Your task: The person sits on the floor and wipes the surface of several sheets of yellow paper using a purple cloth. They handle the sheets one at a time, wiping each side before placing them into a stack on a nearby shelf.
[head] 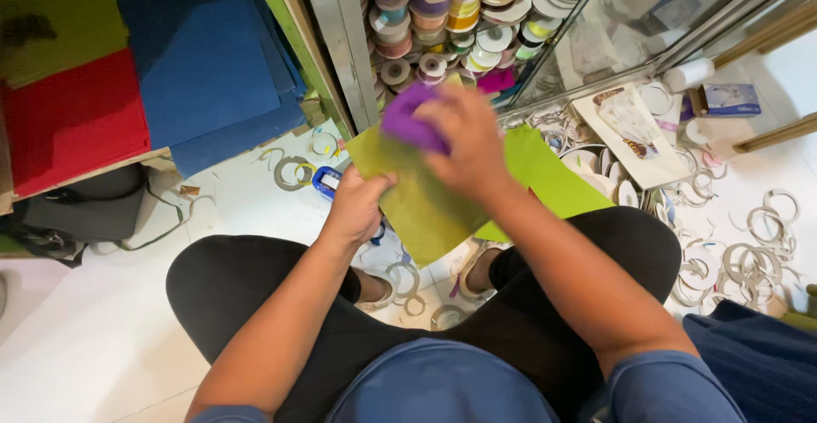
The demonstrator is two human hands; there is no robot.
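A green felt sheet (425,206) is being gripped by the left hand (356,210) (steadying it) while a purple roll (408,121) is being clutched above by the right hand (464,142).

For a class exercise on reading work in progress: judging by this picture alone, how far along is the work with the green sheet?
Done: many empty tape rings litter the floor. In hand: the left hand grips the olive-green sheet at its edge, while the right hand holds a purple piece over it. Left: a brighter green sheet lies underneath, and the shelf of ribbon spools remains full.
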